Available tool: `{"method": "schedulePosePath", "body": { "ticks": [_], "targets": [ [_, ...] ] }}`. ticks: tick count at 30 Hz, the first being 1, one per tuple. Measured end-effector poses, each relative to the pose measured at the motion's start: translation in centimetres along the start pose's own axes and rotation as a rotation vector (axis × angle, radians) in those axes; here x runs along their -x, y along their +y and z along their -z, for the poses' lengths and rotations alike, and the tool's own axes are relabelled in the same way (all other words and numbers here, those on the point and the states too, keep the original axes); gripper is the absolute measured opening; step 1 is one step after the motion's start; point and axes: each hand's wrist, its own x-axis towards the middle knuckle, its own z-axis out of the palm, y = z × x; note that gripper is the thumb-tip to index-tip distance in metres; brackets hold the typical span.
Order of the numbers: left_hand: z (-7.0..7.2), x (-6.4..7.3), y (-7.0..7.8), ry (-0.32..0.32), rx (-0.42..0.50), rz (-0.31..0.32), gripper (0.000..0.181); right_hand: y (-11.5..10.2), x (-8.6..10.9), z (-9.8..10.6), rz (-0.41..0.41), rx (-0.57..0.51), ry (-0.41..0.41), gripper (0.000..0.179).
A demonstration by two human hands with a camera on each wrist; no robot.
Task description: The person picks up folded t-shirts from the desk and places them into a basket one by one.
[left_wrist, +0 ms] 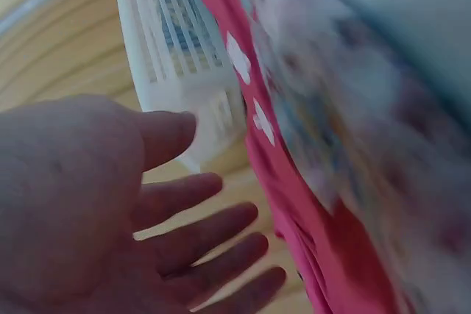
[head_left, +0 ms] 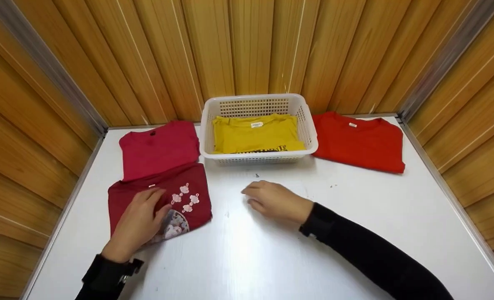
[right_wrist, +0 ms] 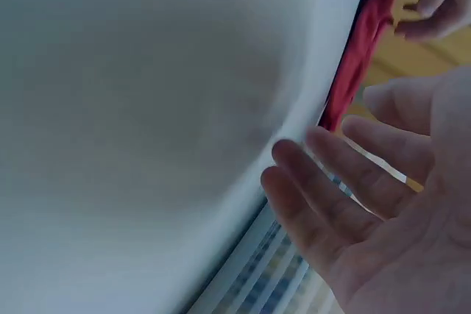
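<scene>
My left hand (head_left: 138, 218) is over a folded dark red shirt (head_left: 136, 189) with pink flower patches and a round printed picture. In the left wrist view its fingers (left_wrist: 213, 240) are spread and loosely bent, with a gap between them and the cloth. My right hand (head_left: 276, 200) hovers above the white table in front of the basket, holding nothing; the right wrist view shows its fingers (right_wrist: 360, 174) relaxed. A white plastic basket (head_left: 258, 157) stands at the back middle, and a folded yellow shirt (head_left: 255, 135) lies in it.
Behind the dark red shirt lies a folded magenta shirt (head_left: 159, 150), close to the basket's left side. A folded bright red shirt (head_left: 359, 143) sits to the basket's right. Wood-patterned walls (head_left: 251, 46) enclose the white table (head_left: 238, 258) at the back and both sides.
</scene>
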Motion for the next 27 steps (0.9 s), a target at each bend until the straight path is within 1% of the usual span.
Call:
{"method": "schedulePosePath", "body": {
  "ticks": [2, 3, 6, 9, 12, 14, 16, 20, 23, 25, 27],
  "targets": [
    [0.6, 1.1, -1.3, -0.013, -0.009, 0.045, 0.061, -1.9, -2.3, -0.8, 0.05, 0.046, -0.026, 0.038],
    [0.9, 1.4, -1.7, -0.023, -0.012, 0.066, 0.063, -2.9, -3.5, -1.0, 0.062, 0.069, -0.04, 0.041],
    [1.8, 2.0, -2.6, -0.049, -0.018, 0.113, 0.066, -5.3, -6.5, -1.9, 0.068, 0.115, -0.087, 0.049],
    [2.4, 2.2, -2.9, -0.058, -0.013, 0.125, 0.066, -7.1, -8.7, -3.2, 0.056, 0.144, -0.151, 0.056],
    [2.4, 2.1, -2.7, -0.078, 0.003, 0.135, 0.066, -7.9, -9.9, -4.4, 0.026, 0.136, -0.232, 0.058],
    [2.1, 2.1, -2.6, -0.104, 0.007, 0.141, 0.066, -8.0, -9.9, -4.8, -0.006, 0.119, -0.273, 0.058],
    [1.7, 1.9, -2.6, -0.137, 0.005, 0.149, 0.067, -8.1, -9.7, -4.8, -0.026, 0.113, -0.287, 0.057],
    [1.0, 1.7, -3.0, -0.226, -0.024, 0.152, 0.071, -7.8, -8.8, -4.4, -0.043, 0.127, -0.266, 0.056],
    [0.5, 1.6, -2.9, -0.277, -0.047, 0.141, 0.074, -7.4, -8.1, -4.3, -0.051, 0.137, -0.257, 0.057],
    [0.0, 1.3, -2.3, -0.284, -0.065, 0.123, 0.074, -7.0, -7.3, -4.1, -0.053, 0.146, -0.253, 0.057],
    [-0.4, 0.9, -1.5, -0.268, -0.096, 0.093, 0.072, -6.5, -6.5, -3.8, -0.055, 0.153, -0.249, 0.057]
  ]
}}
